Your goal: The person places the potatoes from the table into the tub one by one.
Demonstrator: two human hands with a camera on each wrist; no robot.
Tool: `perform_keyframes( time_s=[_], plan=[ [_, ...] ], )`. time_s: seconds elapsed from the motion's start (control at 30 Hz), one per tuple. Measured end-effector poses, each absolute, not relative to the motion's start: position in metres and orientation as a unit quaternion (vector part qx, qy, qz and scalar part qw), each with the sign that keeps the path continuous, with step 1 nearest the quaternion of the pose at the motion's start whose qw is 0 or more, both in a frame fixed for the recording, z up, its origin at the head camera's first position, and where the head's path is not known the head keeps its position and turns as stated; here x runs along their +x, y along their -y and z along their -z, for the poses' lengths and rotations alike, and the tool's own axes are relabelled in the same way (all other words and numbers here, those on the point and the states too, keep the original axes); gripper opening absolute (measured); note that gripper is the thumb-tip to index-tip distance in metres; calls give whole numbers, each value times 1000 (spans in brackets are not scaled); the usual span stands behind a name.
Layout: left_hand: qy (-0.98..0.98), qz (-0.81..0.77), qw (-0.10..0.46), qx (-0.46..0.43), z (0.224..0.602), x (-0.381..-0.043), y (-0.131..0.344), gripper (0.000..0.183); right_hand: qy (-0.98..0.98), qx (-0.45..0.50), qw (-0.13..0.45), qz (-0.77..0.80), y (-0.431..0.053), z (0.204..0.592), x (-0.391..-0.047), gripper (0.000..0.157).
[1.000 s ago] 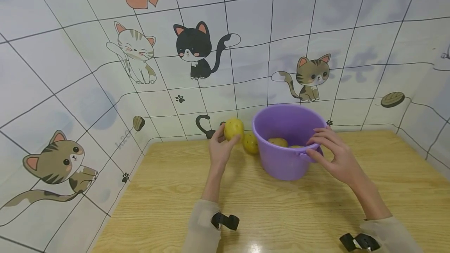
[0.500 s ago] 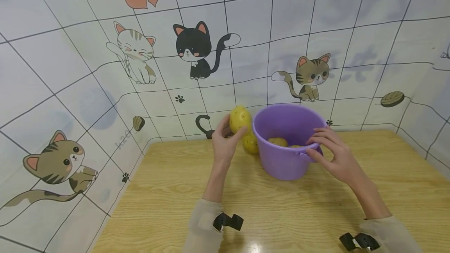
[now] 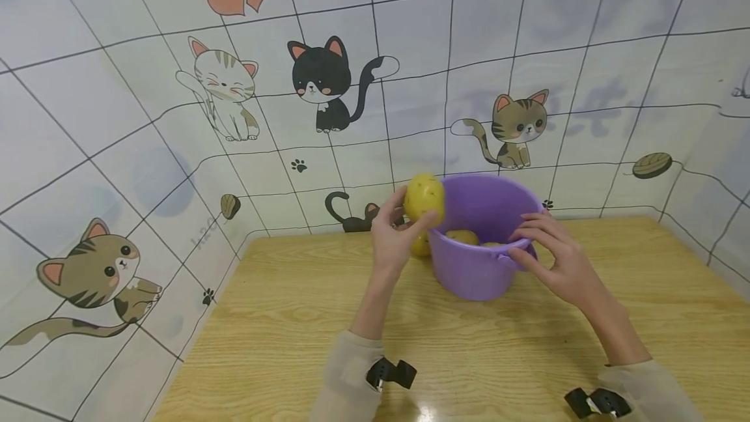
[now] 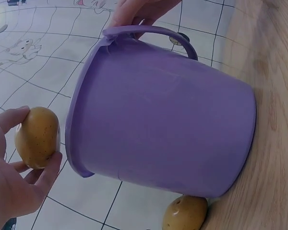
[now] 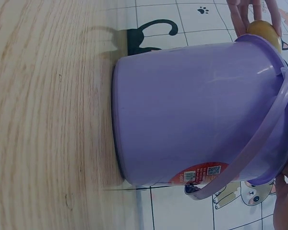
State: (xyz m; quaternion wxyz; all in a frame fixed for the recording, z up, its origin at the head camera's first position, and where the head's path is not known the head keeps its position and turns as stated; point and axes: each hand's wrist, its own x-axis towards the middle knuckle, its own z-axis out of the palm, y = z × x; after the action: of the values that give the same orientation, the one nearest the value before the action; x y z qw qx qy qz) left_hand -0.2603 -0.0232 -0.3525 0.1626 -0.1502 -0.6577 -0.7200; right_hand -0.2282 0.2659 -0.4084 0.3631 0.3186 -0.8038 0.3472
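Note:
A yellow potato (image 3: 425, 197) is pinched between the thumb and fingers of my left hand (image 3: 391, 238), raised at the left rim of the purple bucket (image 3: 473, 273). In the left wrist view, a small gap shows between this potato (image 4: 37, 137) and the rim. My right hand (image 3: 559, 260) grips the bucket's right rim, thumb outside and fingers over the edge. Inside the bucket lie a potato (image 3: 463, 237) and part of another one (image 3: 492, 244); its bottom is hidden. Another potato (image 4: 185, 213) sits on the table against the bucket's left side.
The bucket stands upright on a wood-grain table (image 3: 281, 324), near its back edge. Its handle (image 5: 252, 148) hangs down on the side. Behind and to the left rises a wall (image 3: 410, 116) covered with a grid and cartoon cats.
My left hand has lifted the potato and carried it right, up to the bucket's rim. It now partly covers the potato on the table. My right hand and the bucket have stayed put.

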Motion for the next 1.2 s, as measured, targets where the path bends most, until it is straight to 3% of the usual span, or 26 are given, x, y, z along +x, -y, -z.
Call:
perform_keyframes(
  time_s=[0.5,0.7,0.97,1.2],
  plan=[
    [676,702,156,-163,351,-256,6,70,806,314,359,-349,-264,408,-228,21],
    [692,681,148,-188,350,-255,4,70,793,328,370,-356,-263,408,-228,28],
    [718,646,127,-228,353,-257,6,51,792,331,370,-357,-266,410,-229,28],
    [704,652,145,-240,351,-260,11,42,788,334,376,-355,-264,410,-229,33]
  ],
)
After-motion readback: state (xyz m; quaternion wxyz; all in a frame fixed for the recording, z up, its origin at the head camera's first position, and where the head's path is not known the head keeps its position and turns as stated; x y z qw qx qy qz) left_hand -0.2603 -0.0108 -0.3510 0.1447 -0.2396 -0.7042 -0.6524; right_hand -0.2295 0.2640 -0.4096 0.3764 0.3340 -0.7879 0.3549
